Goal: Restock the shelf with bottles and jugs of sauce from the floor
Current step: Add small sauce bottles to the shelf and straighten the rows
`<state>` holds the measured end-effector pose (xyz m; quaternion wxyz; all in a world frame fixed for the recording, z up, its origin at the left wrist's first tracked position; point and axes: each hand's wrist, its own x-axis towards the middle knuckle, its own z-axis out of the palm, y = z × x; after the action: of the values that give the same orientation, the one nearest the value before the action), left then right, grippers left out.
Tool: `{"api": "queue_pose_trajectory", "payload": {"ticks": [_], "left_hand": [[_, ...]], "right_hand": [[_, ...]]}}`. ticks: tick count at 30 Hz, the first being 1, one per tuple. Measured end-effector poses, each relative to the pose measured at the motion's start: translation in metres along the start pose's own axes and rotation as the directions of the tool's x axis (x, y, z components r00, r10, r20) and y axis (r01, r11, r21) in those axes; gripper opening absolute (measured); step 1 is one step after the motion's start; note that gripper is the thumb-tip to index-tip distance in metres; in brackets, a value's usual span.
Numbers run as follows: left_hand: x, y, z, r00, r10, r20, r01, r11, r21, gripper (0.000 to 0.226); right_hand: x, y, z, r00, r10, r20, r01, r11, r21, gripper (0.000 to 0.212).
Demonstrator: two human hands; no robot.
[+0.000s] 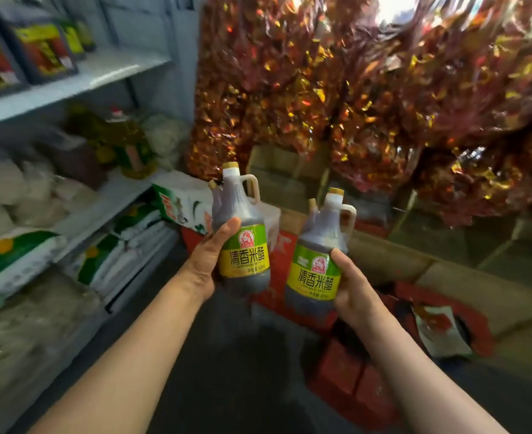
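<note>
My left hand point(203, 264) grips a brown sauce bottle point(241, 220) with a green-yellow label, a side handle and a gold cap. A second neck and cap show just behind that bottle. My right hand point(354, 286) grips a like bottle point(319, 255), again with another neck showing behind it. Both bottles are upright and held in the air in front of me, over the floor. The white shelf unit point(80, 78) stands to my left, with dark sauce jugs point(36, 42) on its upper board.
Lower shelf boards hold a yellow oil jug point(130, 142), white bags and green-white sacks point(17, 258). Red-gold foil packets point(368, 89) hang ahead. Cardboard boxes point(383, 258) and red cartons point(346, 368) lie on the dark floor to the right.
</note>
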<state>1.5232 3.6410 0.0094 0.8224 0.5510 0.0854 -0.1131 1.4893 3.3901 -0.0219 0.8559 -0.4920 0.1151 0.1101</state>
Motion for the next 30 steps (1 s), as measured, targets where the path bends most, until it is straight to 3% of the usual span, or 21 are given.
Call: {"api": "queue_pose_trajectory", "payload": {"ticks": [2,8,10,16,22,25,30], "left_hand": [[0.007,0.033,-0.020,0.997,0.074,-0.018,-0.074,0.997,-0.013,0.073],[0.060,0.114,-0.083,0.976,0.152,-0.153,-0.157,0.987,-0.017,0.108],[0.080,0.134,-0.103,0.962,0.191,-0.196,-0.200,0.979,-0.025,0.111],[0.132,0.209,-0.153,0.911,0.258,-0.321,-0.285,0.958,-0.041,0.118],[0.164,0.262,-0.198,0.860,0.341,-0.380,-0.377,0.926,-0.023,0.105],[0.186,0.288,-0.229,0.844,0.365,-0.394,-0.399,0.917,-0.003,0.093],[0.240,0.341,-0.291,0.863,0.336,-0.377,-0.352,0.935,0.026,0.116]], "right_hand": [[0.027,-0.010,0.038,0.997,-0.005,0.072,0.006,1.000,-0.005,0.092],[0.139,-0.033,0.139,0.971,-0.015,0.237,0.059,0.982,-0.178,0.109],[0.179,-0.036,0.170,0.939,-0.002,0.344,0.067,0.982,-0.177,0.103],[0.296,-0.058,0.274,0.875,0.038,0.483,0.051,0.984,-0.171,0.093],[0.377,-0.047,0.358,0.795,0.038,0.606,0.047,0.991,-0.125,0.087],[0.412,-0.037,0.406,0.788,0.005,0.616,0.080,0.991,-0.109,0.084],[0.464,-0.031,0.479,0.807,-0.041,0.589,0.117,0.989,-0.091,0.100]]}}
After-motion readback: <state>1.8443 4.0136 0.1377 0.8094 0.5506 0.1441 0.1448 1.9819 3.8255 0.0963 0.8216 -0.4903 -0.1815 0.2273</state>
